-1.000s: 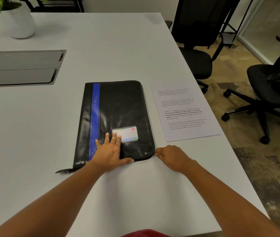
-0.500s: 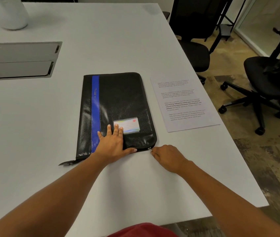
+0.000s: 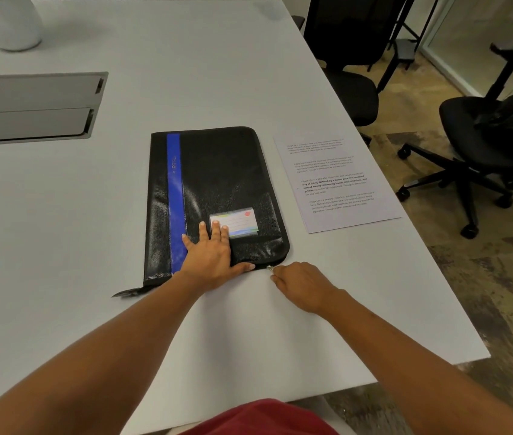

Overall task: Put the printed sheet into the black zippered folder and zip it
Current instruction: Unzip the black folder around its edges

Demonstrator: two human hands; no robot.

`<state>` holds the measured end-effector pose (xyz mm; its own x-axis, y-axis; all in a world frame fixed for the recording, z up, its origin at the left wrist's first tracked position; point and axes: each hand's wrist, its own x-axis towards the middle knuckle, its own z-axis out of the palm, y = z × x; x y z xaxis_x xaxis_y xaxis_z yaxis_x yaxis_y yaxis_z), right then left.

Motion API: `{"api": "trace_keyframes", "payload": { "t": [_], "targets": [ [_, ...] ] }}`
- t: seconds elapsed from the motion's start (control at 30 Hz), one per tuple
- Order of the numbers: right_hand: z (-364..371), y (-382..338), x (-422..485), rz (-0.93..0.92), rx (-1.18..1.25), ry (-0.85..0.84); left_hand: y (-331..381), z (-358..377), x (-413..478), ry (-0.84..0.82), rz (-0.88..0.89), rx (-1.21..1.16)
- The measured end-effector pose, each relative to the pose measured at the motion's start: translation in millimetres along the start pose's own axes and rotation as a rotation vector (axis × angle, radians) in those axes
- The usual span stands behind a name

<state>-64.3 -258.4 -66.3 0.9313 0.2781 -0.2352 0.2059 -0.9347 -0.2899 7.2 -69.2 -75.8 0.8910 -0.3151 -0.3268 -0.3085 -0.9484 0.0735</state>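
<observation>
Unzipping seems barely begun: left hand (image 3: pixel 209 255) presses flat on the black zippered folder (image 3: pixel 214 171), right hand (image 3: pixel 302 284) pinches its zipper pull (image 3: pixel 269 268); printed sheet (image 3: pixel 336 180) lies beside it on the bench (image 3: pixel 60 215), uninserted.

Text on the printed sheet (image 3: pixel 336 180) is too small to read. The curled fingers of the right hand (image 3: pixel 302 285) conceal any contact with the zipper pull (image 3: pixel 269 268). The frame's top edge crops the white pot (image 3: pixel 13 23).
</observation>
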Motion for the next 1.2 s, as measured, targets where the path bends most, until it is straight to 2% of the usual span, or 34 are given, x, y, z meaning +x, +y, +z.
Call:
{"api": "trace_keyframes", "payload": {
  "t": [0.23,0.43,0.5,0.6,0.63,0.67,0.8,0.87,0.93,1.2],
  "targets": [
    [4,-3,-1,0.04,-0.014,0.029,2,0,-2,-0.016,-0.022,-0.012],
    [16,-9,-6,0.13,-0.043,0.124,13,-2,-15,-0.002,-0.106,-0.093],
    [20,-11,-8,0.167,-0.046,0.158,20,-3,-27,0.105,-0.111,-0.166],
    [22,-13,-9,0.19,-0.008,0.161,30,1,-53,0.404,-0.022,-0.353],
    [21,-13,-9,0.192,0.017,0.154,35,4,-61,0.433,-0.014,-0.457],
    [20,-13,-10,0.191,0.041,0.149,41,5,-67,0.399,-0.039,-0.579],
    [16,-15,-15,0.168,0.097,0.153,66,6,-70,0.055,-0.31,-1.177],
    [14,-16,-16,0.159,0.107,0.133,75,2,-64,-0.013,-0.427,-1.396],
    [12,-16,-16,0.163,0.117,0.1,82,0,-57,-0.034,-0.497,-1.476],
    [2,-5,-19,0.046,0.144,0.026,92,1,-39,-0.007,-0.638,-1.471]
  ]
}}
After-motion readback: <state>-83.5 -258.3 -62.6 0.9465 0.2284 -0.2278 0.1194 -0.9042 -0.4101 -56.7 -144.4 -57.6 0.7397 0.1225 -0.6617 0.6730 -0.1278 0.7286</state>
